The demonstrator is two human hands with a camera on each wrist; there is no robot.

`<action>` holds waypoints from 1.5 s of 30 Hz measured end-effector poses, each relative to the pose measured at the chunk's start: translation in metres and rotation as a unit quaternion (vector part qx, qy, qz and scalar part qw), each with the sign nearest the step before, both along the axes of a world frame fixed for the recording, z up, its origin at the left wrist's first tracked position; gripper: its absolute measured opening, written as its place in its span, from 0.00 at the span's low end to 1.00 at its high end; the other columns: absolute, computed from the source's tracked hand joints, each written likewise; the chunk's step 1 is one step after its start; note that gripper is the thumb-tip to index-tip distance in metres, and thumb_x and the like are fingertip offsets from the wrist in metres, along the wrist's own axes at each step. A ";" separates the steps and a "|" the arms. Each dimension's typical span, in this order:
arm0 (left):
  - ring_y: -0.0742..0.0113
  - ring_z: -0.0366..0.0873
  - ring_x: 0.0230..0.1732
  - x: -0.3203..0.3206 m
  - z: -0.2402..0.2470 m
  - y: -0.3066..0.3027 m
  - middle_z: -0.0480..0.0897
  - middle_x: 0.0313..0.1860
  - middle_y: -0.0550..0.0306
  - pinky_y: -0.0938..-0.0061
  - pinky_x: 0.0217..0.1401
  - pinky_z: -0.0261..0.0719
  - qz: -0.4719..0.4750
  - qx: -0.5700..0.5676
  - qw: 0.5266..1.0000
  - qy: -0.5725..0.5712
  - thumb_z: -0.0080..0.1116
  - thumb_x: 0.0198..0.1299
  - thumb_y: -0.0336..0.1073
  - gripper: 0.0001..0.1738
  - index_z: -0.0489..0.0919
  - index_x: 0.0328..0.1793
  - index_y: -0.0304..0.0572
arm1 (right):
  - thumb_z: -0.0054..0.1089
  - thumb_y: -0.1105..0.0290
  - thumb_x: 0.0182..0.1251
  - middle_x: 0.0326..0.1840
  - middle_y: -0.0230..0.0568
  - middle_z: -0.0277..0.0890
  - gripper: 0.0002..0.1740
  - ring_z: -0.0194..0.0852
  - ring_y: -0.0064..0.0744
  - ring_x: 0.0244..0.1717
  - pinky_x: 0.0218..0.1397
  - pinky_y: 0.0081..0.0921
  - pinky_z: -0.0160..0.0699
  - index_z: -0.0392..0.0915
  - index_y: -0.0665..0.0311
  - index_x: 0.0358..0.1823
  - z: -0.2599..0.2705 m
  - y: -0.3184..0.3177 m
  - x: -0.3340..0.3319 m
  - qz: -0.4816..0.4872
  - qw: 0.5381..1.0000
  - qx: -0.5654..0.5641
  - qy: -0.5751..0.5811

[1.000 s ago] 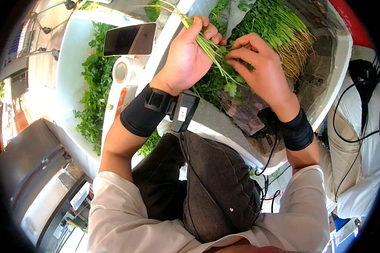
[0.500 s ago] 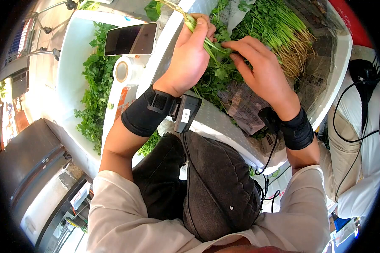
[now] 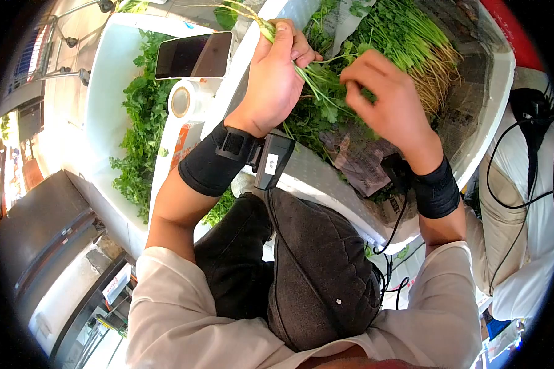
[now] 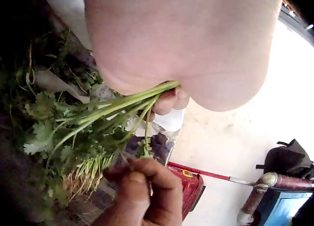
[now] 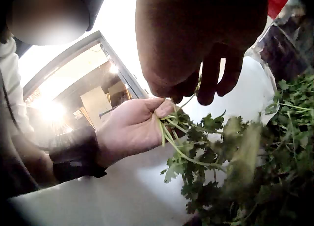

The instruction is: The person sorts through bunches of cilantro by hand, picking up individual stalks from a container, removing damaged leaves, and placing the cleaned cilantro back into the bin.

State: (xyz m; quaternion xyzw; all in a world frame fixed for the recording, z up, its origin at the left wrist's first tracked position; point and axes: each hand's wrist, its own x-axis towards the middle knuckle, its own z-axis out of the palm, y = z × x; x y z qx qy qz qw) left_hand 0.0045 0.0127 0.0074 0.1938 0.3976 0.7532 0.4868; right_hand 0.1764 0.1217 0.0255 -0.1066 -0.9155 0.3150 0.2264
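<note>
In the head view my left hand (image 3: 273, 80) grips a few thin green stems (image 3: 266, 29), their pale roots pointing up and left and their leaves hanging toward the right. My right hand (image 3: 391, 101) is just right of those leaves with thumb and fingertips brought together. The right wrist view shows a thin stem (image 5: 189, 101) running from the left hand (image 5: 132, 125) to the right fingertips. Leafy tops (image 4: 44, 123) spread below the left palm in the left wrist view, where the right hand (image 4: 147, 194) pinches near a stem.
A white foam box (image 3: 505, 92) lined with newspaper (image 3: 360, 157) holds a rooted bunch of herbs (image 3: 406, 46). Another white box (image 3: 98, 117) at left contains leafy greens (image 3: 144, 129). A phone (image 3: 194, 55) and a roll (image 3: 180, 102) lie between them. Cables (image 3: 403, 209) hang from the right wrist.
The right hand has moved slightly right, away from the left hand, with a thin stem now stretched between them. The left hand turned and closed further round the stems.
</note>
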 end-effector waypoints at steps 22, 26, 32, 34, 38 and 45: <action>0.73 0.60 0.35 -0.001 -0.002 0.000 0.61 0.31 0.69 0.67 0.59 0.69 0.044 -0.020 0.998 0.035 0.41 0.85 0.43 0.14 0.65 0.40 0.52 | 0.67 0.73 0.68 0.50 0.37 0.78 0.10 0.80 0.31 0.44 0.48 0.26 0.79 0.87 0.60 0.50 0.001 0.047 0.016 -0.260 0.953 0.053 0.146; 0.72 0.60 0.36 0.001 0.002 -0.001 0.60 0.32 0.68 0.66 0.60 0.68 0.020 -0.004 1.000 0.013 0.40 0.85 0.45 0.15 0.64 0.42 0.51 | 0.68 0.76 0.66 0.50 0.39 0.77 0.11 0.80 0.37 0.45 0.48 0.29 0.79 0.88 0.60 0.50 0.009 0.019 0.002 -0.136 0.983 0.087 0.092; 0.72 0.59 0.36 0.001 0.002 0.000 0.59 0.32 0.67 0.66 0.60 0.67 -0.037 0.031 0.999 0.024 0.39 0.86 0.47 0.15 0.63 0.42 0.50 | 0.71 0.77 0.61 0.43 0.44 0.73 0.13 0.77 0.44 0.43 0.47 0.35 0.78 0.87 0.64 0.49 -0.005 -0.002 -0.003 0.025 0.995 -0.092 0.004; 0.72 0.59 0.36 0.002 0.002 0.000 0.59 0.32 0.67 0.66 0.59 0.67 -0.047 0.036 0.998 0.029 0.39 0.86 0.47 0.16 0.63 0.42 0.50 | 0.72 0.77 0.61 0.42 0.44 0.73 0.13 0.77 0.44 0.43 0.47 0.35 0.78 0.87 0.63 0.48 -0.001 -0.003 -0.002 0.028 0.996 -0.088 -0.003; 0.71 0.57 0.35 0.002 0.000 -0.001 0.59 0.31 0.67 0.67 0.57 0.66 -0.053 0.040 0.998 0.024 0.39 0.85 0.46 0.15 0.64 0.42 0.50 | 0.72 0.75 0.60 0.40 0.43 0.74 0.12 0.77 0.44 0.42 0.46 0.37 0.78 0.87 0.64 0.46 -0.001 -0.004 -0.003 0.030 0.997 -0.074 -0.006; 0.71 0.58 0.34 0.004 0.002 0.000 0.59 0.31 0.67 0.67 0.56 0.66 -0.058 0.025 0.997 0.038 0.39 0.85 0.44 0.15 0.63 0.41 0.51 | 0.72 0.77 0.59 0.39 0.42 0.74 0.10 0.78 0.45 0.42 0.45 0.37 0.79 0.86 0.63 0.43 -0.003 -0.008 -0.006 0.033 0.996 -0.077 0.021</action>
